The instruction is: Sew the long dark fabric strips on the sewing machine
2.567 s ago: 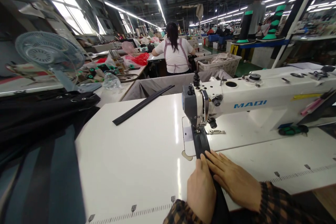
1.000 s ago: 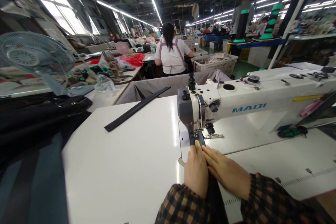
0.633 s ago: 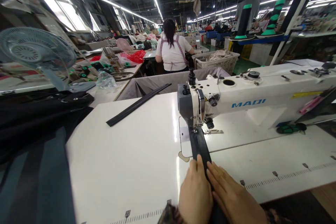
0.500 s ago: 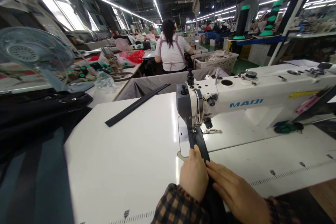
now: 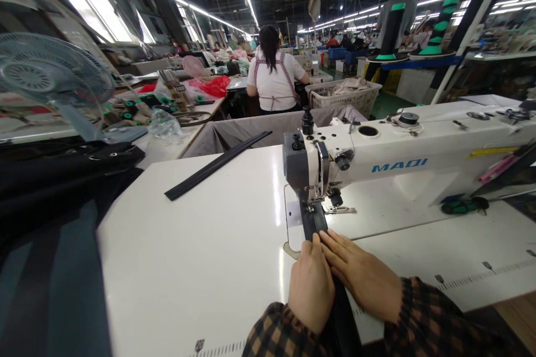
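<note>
A long black strip (image 5: pixel 344 321) of leather-like material runs from the front table edge up under the presser foot (image 5: pixel 311 209) of a white sewing machine (image 5: pixel 355 159). My left hand (image 5: pixel 310 287) is closed on the strip just in front of the foot, its fingers curled and pinching the material. Flat beside it lies my right hand (image 5: pixel 363 274), fingers stretched out and touching the strip's right side near the left fingertips. Both hands partly cover the strip. Another black strip (image 5: pixel 218 165) rests on the white table (image 5: pixel 188 256), left of the machine.
Dark fabric (image 5: pixel 54 195) hangs at the left table edge, below a fan (image 5: pixel 50 75). A person (image 5: pixel 274 75) sits ahead beside a white basket (image 5: pixel 345 95). Thread cones (image 5: pixel 389 33) stand at the back right. A green-and-black bobbin-like item (image 5: pixel 460 206) lies by the machine.
My right hand has slid forward along the strip, closer to the presser foot and level with my left fingertips. My left hand stays on the strip. The view has shifted slightly.
</note>
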Demonstrator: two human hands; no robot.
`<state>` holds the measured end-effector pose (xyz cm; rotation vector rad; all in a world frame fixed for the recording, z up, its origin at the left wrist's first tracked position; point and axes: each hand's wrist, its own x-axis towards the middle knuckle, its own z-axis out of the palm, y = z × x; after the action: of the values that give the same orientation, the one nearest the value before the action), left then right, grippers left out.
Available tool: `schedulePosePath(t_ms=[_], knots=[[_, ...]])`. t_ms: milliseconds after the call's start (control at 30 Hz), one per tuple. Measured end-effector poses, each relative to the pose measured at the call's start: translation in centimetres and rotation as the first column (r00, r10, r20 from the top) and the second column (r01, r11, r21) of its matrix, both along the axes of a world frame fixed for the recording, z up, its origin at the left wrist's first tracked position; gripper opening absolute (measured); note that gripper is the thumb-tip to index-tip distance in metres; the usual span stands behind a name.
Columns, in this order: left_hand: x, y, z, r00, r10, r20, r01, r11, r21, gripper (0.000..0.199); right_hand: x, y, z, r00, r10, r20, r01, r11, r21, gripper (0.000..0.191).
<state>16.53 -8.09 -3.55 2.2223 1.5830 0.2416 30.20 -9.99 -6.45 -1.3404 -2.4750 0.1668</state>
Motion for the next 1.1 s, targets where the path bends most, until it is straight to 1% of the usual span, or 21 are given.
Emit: schedulePosePath(t_ms=[67, 167, 267, 333, 400, 567, 667, 767, 933, 1033, 1100], knots=[[-0.2, 0.0, 0.1, 1.0, -0.017, 0.011, 0.017, 1.0, 0.004, 0.044, 0.0, -0.1, 0.2, 0.999, 0.039, -0.015, -0.039, 0.999, 0.002, 0.049], [-0.5, 0.0, 0.2, 0.997, -0.074, 0.005, 0.074, 0.997, 0.002, 0.045, -0.1, -1.1, 0.3, 0.997, 0.068, -0.019, -0.068, 0.998, 0.013, 0.047], [-0.6, 0.2, 0.4, 0.994, -0.111, -0.014, 0.111, 0.994, -0.012, 0.046, -0.3, -2.3, 0.5, 1.0, 0.022, -0.022, -0.022, 1.0, -0.004, 0.043], [-0.6, 0.6, 0.4, 0.994, -0.11, -0.016, 0.11, 0.994, -0.01, 0.048, -0.4, -2.7, 0.7, 1.0, -0.011, -0.017, 0.011, 1.0, -0.015, 0.042], [-0.5, 1.1, 0.4, 0.995, -0.103, -0.01, 0.103, 0.995, -0.005, 0.05, -0.6, -2.8, 0.9, 0.999, -0.03, -0.02, 0.03, 1.0, 0.0, 0.04], [-0.3, 2.3, 0.3, 0.994, -0.096, -0.045, 0.096, 0.995, 0.0, 0.049, -0.7, -2.1, 1.1, 0.994, -0.072, -0.083, 0.079, 0.993, 0.091, 0.035], [-0.4, 2.5, 0.4, 0.993, -0.106, -0.061, 0.107, 0.994, 0.018, 0.049, -0.7, -1.6, 1.0, 0.993, -0.087, -0.075, 0.094, 0.991, 0.098, 0.033], [-0.5, 2.3, 0.5, 0.992, -0.113, -0.059, 0.114, 0.993, 0.024, 0.049, -0.5, -0.9, 0.9, 0.995, -0.091, -0.046, 0.095, 0.99, 0.101, 0.036], [-0.6, 1.7, 0.0, 0.991, -0.123, -0.042, 0.124, 0.992, 0.01, 0.054, 0.0, 0.9, 2.0, 0.997, -0.07, 0.018, 0.068, 0.993, 0.097, 0.036], [-0.7, 1.5, -0.6, 0.99, -0.131, -0.052, 0.132, 0.991, 0.012, 0.057, 0.2, 1.8, 2.7, 0.997, -0.07, 0.045, 0.064, 0.99, 0.126, 0.034], [-0.9, 1.7, -0.8, 0.987, -0.145, -0.076, 0.147, 0.989, 0.028, 0.055, 0.2, 2.4, 2.9, 0.995, -0.081, 0.051, 0.073, 0.986, 0.147, 0.032]])
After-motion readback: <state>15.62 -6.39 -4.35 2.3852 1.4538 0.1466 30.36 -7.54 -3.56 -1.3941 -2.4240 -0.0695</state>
